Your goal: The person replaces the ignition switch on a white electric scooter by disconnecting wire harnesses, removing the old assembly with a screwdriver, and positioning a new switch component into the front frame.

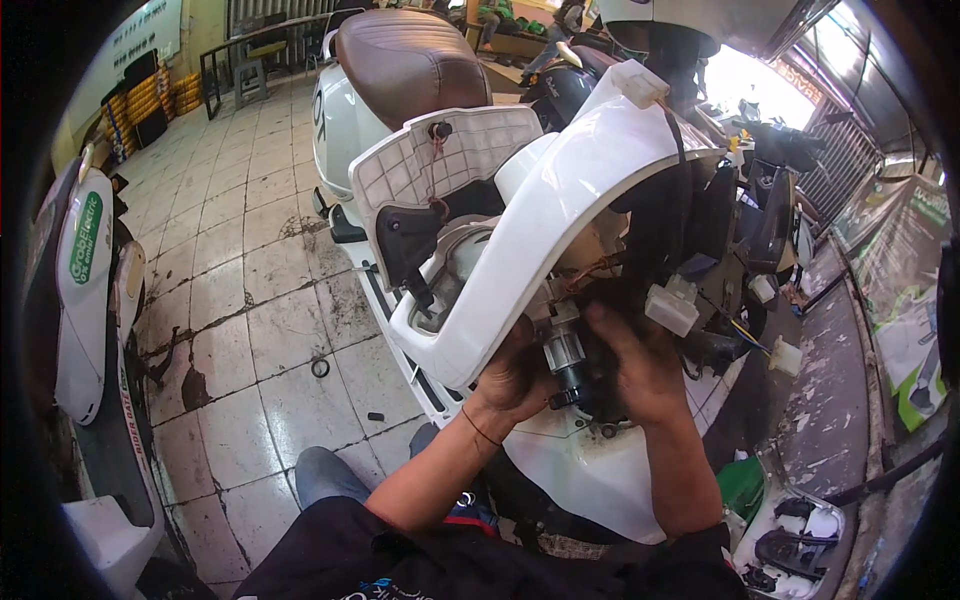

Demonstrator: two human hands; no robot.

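Between my hands is a silver and black cylindrical part (566,358) that looks like an ignition lock, inside the opened front of a white scooter. My left hand (515,378) is curled round its left side, under the edge of the curved white body panel (530,255). On the other side, my right hand (645,365) reaches in with its thumb near the top of the lock; its other fingers are hidden. A white plastic connector (672,308) hangs just beyond the right hand. Orange-brown wires (597,268) show above the lock.
The scooter's brown seat (410,62) lies farther back, with a loosened white inner panel (455,150) before it. Another scooter (90,280) stands at left. A black ring (320,367) lies on the tiled floor (275,410). More connectors (785,355) dangle at right.
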